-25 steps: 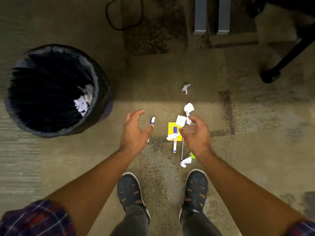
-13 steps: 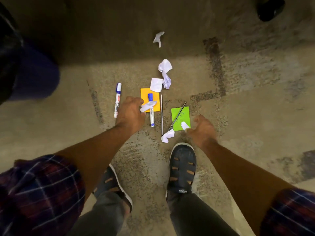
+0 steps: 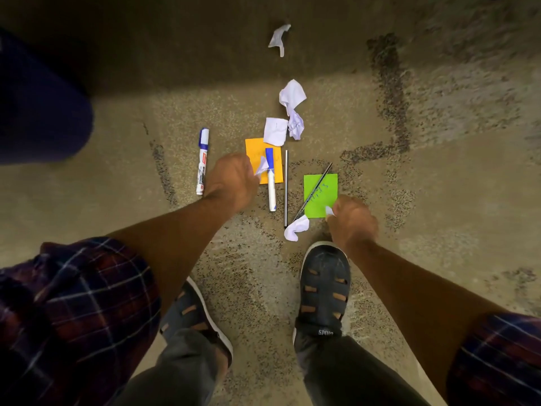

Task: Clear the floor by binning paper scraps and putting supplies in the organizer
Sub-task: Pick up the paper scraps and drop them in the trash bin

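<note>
My left hand [image 3: 232, 181] is closed on a white paper scrap [image 3: 261, 167] over the orange sticky note [image 3: 256, 148]. My right hand [image 3: 352, 219] is closed on a small white paper scrap [image 3: 329, 210] at the green sticky note's [image 3: 320, 194] lower edge. A blue-capped marker [image 3: 271, 183] lies on the orange note, and a second whiteboard marker [image 3: 202, 162] lies to the left. Two thin pens, one straight [image 3: 286, 189] and one slanted [image 3: 314, 190], lie between the notes. More scraps lie below the pens [image 3: 297, 228], above the orange note [image 3: 275, 131], [image 3: 292, 96], and farther off [image 3: 279, 38].
The dark bin's side [image 3: 41, 112] fills the left edge. My two dark shoes [image 3: 325, 282], [image 3: 193, 315] stand just below the supplies on the speckled concrete floor. No organizer is in view.
The view dropped closer to the floor and the bin slid out to the left. Both hands went from open above the pile to closed on paper scraps.
</note>
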A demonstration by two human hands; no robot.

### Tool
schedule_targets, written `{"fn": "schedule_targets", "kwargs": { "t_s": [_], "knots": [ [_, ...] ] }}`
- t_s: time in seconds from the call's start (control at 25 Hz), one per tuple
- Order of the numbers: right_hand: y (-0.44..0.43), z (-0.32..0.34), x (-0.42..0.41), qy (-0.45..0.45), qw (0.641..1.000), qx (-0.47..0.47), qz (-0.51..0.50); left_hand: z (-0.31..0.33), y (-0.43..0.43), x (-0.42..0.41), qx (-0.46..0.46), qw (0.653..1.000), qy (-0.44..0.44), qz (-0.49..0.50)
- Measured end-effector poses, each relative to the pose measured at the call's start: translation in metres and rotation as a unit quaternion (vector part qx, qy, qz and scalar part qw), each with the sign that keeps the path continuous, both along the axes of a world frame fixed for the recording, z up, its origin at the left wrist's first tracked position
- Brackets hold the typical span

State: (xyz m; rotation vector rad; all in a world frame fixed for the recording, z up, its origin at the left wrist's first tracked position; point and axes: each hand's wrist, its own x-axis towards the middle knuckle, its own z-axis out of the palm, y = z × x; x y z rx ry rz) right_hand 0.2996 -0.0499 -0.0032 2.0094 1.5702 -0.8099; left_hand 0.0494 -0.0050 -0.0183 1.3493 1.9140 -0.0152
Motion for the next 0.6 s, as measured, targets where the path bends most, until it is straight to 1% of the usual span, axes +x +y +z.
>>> {"fn": "schedule_targets", "kwargs": {
  "t_s": [0.08,0.16,0.2,0.24,0.32,0.4,0.48,0.56,0.6],
  "knots": [
    [0.003,0.004,0.002,0.033,0.999,0.005,-0.008,0.005,-0.001,-0.005,-0.011,0.996,-0.057,0.069],
    [0.007,0.009,0.003,0.094,0.995,0.031,-0.025,0.012,-0.006,-0.010,0.001,0.988,-0.086,0.129],
    [0.008,0.011,0.003,0.126,0.991,0.044,-0.015,0.015,-0.009,-0.012,0.003,0.983,-0.096,0.154],
    [0.008,0.014,0.002,0.153,0.987,0.052,0.014,0.017,-0.012,-0.014,-0.001,0.977,-0.111,0.181],
    [0.007,0.015,-0.004,0.177,0.976,0.042,0.120,0.018,-0.017,-0.014,-0.014,0.959,-0.165,0.231],
    [0.001,0.011,-0.017,0.163,0.960,0.013,0.228,0.017,-0.021,-0.015,-0.020,0.942,-0.208,0.264],
    [-0.007,0.004,-0.029,0.128,0.944,0.005,0.305,0.016,-0.025,-0.014,-0.016,0.940,-0.208,0.269],
    [-0.011,0.001,-0.037,0.106,0.935,0.028,0.337,0.013,-0.027,-0.013,0.009,0.953,-0.174,0.246],
    [-0.013,0.002,-0.038,0.112,0.934,0.044,0.338,0.011,-0.029,-0.012,0.017,0.958,-0.163,0.235]
  ]
}}
